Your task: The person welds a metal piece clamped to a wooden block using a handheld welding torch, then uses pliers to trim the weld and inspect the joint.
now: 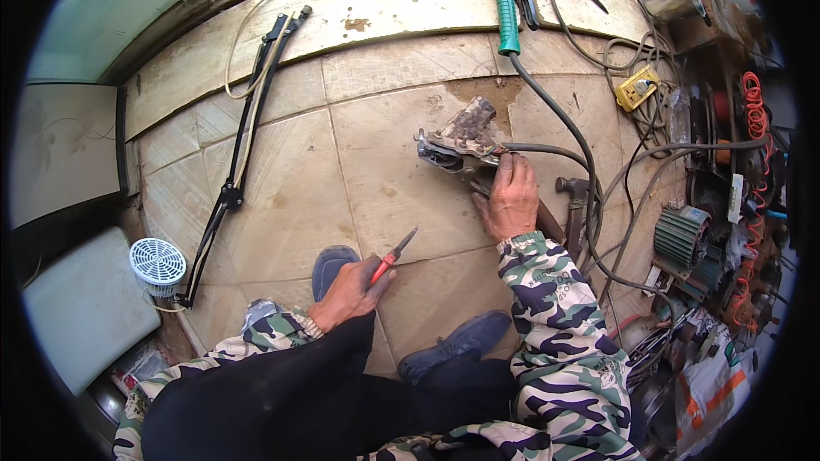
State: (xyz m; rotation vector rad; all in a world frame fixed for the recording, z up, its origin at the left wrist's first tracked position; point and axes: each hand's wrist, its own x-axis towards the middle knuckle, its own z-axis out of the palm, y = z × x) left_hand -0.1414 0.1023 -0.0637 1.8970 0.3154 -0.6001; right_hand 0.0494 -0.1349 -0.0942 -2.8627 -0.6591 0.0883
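Note:
My left hand is closed around the red handle of a slim tool with a pointed metal tip. It is above the tiles, between my shoes. To the right, my right hand has its fingers bent over the near edge of a dirty metal assembly. A block-like brown piece stands up from that assembly, and a black cable runs from it to the right. What the fingertips touch underneath is hidden. A hammer lies just right of my right hand.
A green-handled welding electrode holder rests on the far board, its cable curving near my right arm. On the left stands a folding black arm with a round white grille. A yellow box, a green motor and tangled cables crowd the right.

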